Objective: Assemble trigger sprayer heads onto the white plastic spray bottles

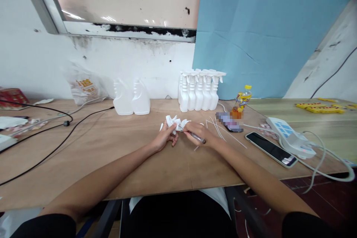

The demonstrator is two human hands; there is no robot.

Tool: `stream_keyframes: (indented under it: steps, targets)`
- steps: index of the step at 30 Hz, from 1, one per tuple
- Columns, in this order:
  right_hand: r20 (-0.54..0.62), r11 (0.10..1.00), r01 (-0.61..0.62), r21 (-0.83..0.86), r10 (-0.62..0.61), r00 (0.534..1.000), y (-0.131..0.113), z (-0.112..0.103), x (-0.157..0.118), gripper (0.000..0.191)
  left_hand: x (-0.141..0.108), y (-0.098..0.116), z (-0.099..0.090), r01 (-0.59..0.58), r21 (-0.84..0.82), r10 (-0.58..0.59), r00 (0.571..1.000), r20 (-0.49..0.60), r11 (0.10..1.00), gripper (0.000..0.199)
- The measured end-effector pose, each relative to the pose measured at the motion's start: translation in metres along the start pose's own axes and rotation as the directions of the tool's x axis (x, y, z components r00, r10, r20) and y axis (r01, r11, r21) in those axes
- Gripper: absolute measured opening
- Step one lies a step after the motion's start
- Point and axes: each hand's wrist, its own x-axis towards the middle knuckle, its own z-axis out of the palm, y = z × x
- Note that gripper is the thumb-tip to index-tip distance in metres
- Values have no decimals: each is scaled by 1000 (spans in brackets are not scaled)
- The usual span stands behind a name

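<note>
Near the middle of the wooden table, my left hand is closed on a white plastic spray head. My right hand grips a screwdriver-like tool with a translucent dark handle, its thin tip pointing at the white part. More white pieces lie just behind my right hand, partly hidden by it. Several thin white tubes rest to the right of that hand.
Two white bottles without spray heads stand at the back left; several bottles with heads stand at the back centre. Rightward are a drink bottle, a phone and a power strip. Black cables cross the left side.
</note>
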Motion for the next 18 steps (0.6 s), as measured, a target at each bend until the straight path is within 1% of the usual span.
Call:
stream_keyframes:
  steps: [4,5,9,11,12,14,16,18]
  targets:
    - [-2,994,-97,54,98,995,1,0,-1,14,1,-3,-2,15,5,-16,1000,25,1000,44]
    - [2,994,-97,51,97,995,1,0,-1,15,1,-3,-3,19,5,-19,999,29,1000,43]
    - [32,999,1,-45,1,999,3,4,0,17,1,0,-4,13,-43,-11,999,31,999,42]
    - [25,1000,-13,-19,13,1000,5,7,0,18,0,3,-4,26,-83,-22,999,48,996,41]
    - [18,998,-49,31,49,999,6,8,-1,18,0,4,-5,43,-95,-38,997,61,995,41]
    - [0,970,-147,195,150,989,8,9,-3,18,-1,6,-5,91,-94,-83,992,92,991,39]
    - [12,895,-243,374,257,966,10,9,-5,21,-2,8,-5,138,-52,-131,983,130,989,38]
    - [62,798,-312,516,328,943,11,8,-6,24,-3,10,-3,166,4,-164,972,168,986,36]
